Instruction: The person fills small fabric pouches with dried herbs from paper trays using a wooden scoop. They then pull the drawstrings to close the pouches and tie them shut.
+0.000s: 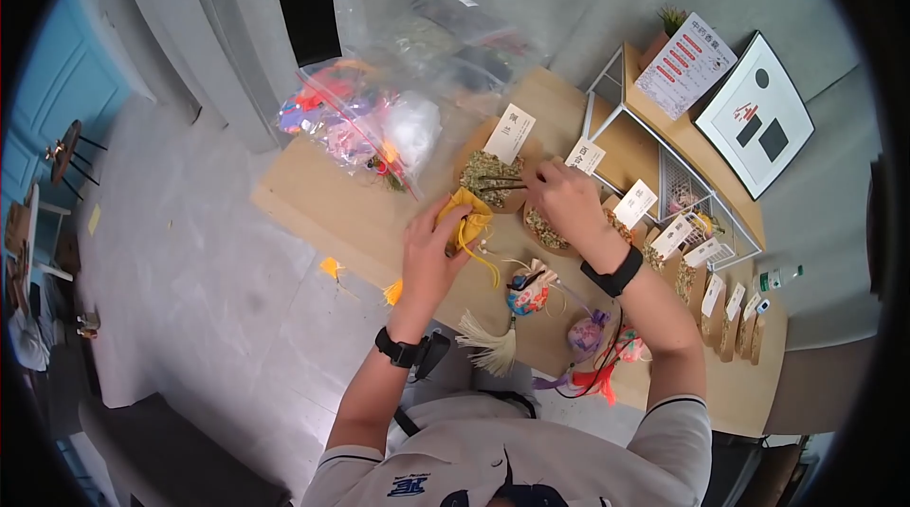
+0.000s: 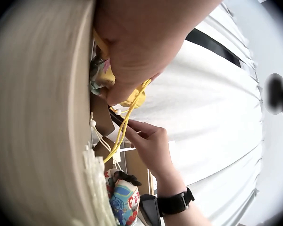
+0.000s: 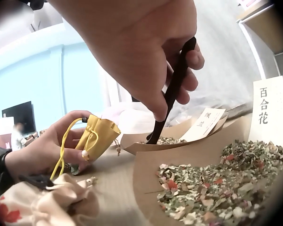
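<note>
My left hand (image 1: 428, 256) holds a small yellow drawstring pouch (image 3: 100, 135) by its side, tilted with its mouth upward. Its yellow cord (image 2: 124, 125) hangs down in a loop. Between the thumb and fingers of my right hand (image 1: 566, 202) is a pair of dark tweezers (image 3: 177, 82). Their tips reach into dried chopped herbs (image 1: 488, 175) on a brown paper tray (image 3: 127, 143), close to the pouch. A second paper tray (image 3: 144, 181) of mixed herbs with red bits lies under the right hand. Part of the pouch is hidden behind left fingers.
Finished-looking patterned sachets (image 1: 527, 294) with tassels lie near the table's front edge. Clear plastic bags (image 1: 365, 123) of coloured pieces stand at the back left. More labelled herb trays run rightward beside a wire-framed shelf (image 1: 697, 166). White name cards (image 1: 510, 133) stand in the trays.
</note>
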`<state>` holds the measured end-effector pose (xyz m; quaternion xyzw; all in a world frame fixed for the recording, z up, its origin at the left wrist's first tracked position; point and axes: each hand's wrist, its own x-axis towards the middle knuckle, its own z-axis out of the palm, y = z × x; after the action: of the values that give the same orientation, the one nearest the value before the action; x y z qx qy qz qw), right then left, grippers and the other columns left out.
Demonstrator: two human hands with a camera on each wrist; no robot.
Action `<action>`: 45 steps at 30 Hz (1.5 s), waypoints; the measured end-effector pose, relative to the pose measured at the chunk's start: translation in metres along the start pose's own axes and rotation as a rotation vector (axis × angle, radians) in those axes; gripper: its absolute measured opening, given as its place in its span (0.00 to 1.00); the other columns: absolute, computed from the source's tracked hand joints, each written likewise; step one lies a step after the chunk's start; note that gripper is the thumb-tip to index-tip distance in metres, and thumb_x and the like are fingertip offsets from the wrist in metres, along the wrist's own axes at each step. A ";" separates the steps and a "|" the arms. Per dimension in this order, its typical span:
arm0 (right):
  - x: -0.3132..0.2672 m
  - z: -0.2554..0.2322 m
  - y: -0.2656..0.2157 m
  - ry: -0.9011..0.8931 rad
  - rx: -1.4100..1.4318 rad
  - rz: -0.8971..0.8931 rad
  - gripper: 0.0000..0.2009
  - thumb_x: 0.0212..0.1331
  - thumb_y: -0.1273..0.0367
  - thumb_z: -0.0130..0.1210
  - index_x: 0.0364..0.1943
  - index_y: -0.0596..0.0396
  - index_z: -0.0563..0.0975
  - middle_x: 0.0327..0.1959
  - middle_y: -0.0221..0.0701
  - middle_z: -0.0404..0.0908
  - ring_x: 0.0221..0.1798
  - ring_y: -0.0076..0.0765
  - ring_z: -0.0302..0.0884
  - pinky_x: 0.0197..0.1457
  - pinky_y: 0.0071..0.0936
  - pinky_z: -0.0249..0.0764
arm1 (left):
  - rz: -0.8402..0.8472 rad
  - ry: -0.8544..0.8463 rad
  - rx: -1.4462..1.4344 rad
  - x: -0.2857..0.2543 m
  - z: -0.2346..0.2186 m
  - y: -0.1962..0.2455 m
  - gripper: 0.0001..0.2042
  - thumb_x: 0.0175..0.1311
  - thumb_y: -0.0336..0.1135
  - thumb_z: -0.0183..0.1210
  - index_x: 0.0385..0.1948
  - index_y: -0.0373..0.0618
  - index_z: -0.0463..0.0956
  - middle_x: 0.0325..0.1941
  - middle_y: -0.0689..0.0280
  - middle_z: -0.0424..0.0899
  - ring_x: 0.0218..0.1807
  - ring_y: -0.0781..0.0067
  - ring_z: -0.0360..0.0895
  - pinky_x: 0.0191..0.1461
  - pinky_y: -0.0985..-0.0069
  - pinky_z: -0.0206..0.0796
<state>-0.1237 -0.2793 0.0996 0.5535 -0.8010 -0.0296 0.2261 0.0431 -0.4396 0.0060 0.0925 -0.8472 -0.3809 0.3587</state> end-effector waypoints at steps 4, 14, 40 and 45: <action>0.006 0.007 0.010 0.003 -0.010 0.021 0.09 0.53 0.64 0.65 0.32 0.51 0.79 0.29 0.31 0.75 0.33 0.37 0.79 0.34 0.34 0.77 | -0.031 0.001 -0.040 0.000 0.002 -0.002 0.28 0.46 0.28 0.73 0.55 0.52 0.77 0.62 0.57 0.76 0.59 0.50 0.74 0.61 0.61 0.69; 0.005 0.017 0.008 -0.151 0.110 0.209 0.12 0.61 0.57 0.60 0.31 0.50 0.82 0.28 0.34 0.82 0.35 0.41 0.82 0.36 0.35 0.78 | -0.029 0.024 0.014 0.005 0.007 0.001 0.29 0.46 0.29 0.74 0.55 0.53 0.76 0.63 0.57 0.75 0.61 0.50 0.73 0.63 0.59 0.66; -0.008 0.016 0.020 -0.159 0.132 0.206 0.18 0.63 0.52 0.57 0.25 0.50 0.83 0.22 0.35 0.81 0.28 0.44 0.82 0.31 0.38 0.75 | -0.011 0.058 -0.085 0.010 0.020 -0.002 0.30 0.46 0.26 0.73 0.57 0.51 0.77 0.62 0.54 0.75 0.59 0.51 0.75 0.57 0.65 0.72; -0.011 0.015 0.025 -0.092 0.164 0.207 0.17 0.63 0.53 0.58 0.26 0.50 0.83 0.23 0.34 0.81 0.28 0.45 0.81 0.30 0.38 0.74 | -0.041 0.033 -0.121 0.010 0.017 0.000 0.29 0.47 0.27 0.73 0.57 0.51 0.77 0.62 0.54 0.75 0.59 0.52 0.76 0.56 0.66 0.72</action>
<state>-0.1484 -0.2631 0.0895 0.4826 -0.8630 0.0340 0.1452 0.0236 -0.4342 0.0036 0.0942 -0.8146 -0.4370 0.3696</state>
